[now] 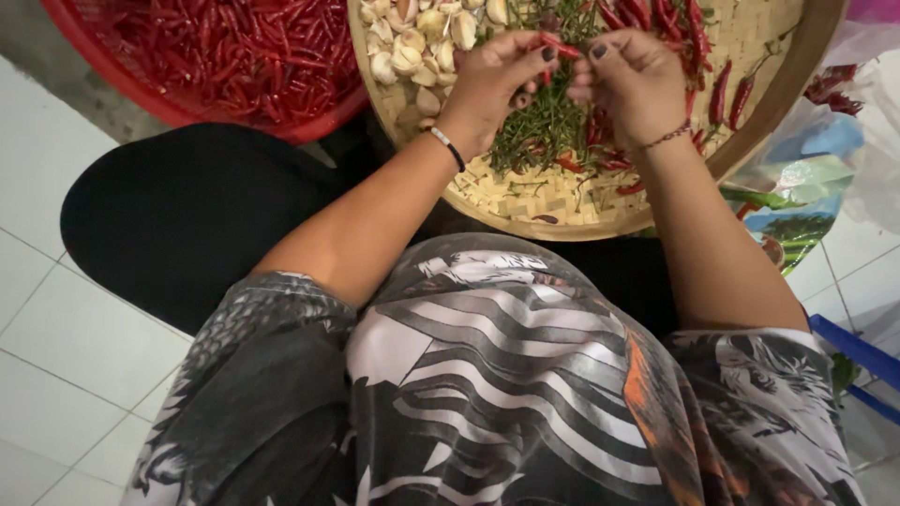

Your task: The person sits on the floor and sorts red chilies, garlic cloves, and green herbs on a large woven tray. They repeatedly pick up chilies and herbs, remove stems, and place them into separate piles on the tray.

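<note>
The left hand (495,80) and the right hand (630,82) meet over a round woven tray (562,201), fingers of both pinched shut on one red chili (560,46) held between them. Directly below lies a heap of green stems (548,131). Peeled garlic cloves (412,47) sit on the tray's left part, more red chilies (689,42) on its right. Beyond the tray's left edge stands a red basket (112,80) full of chilies; a plastic bag (797,192) lies to the right on the tiled floor (56,309).

Small red chili (561,46), pinched horizontal btwn fingertips over tray
</note>
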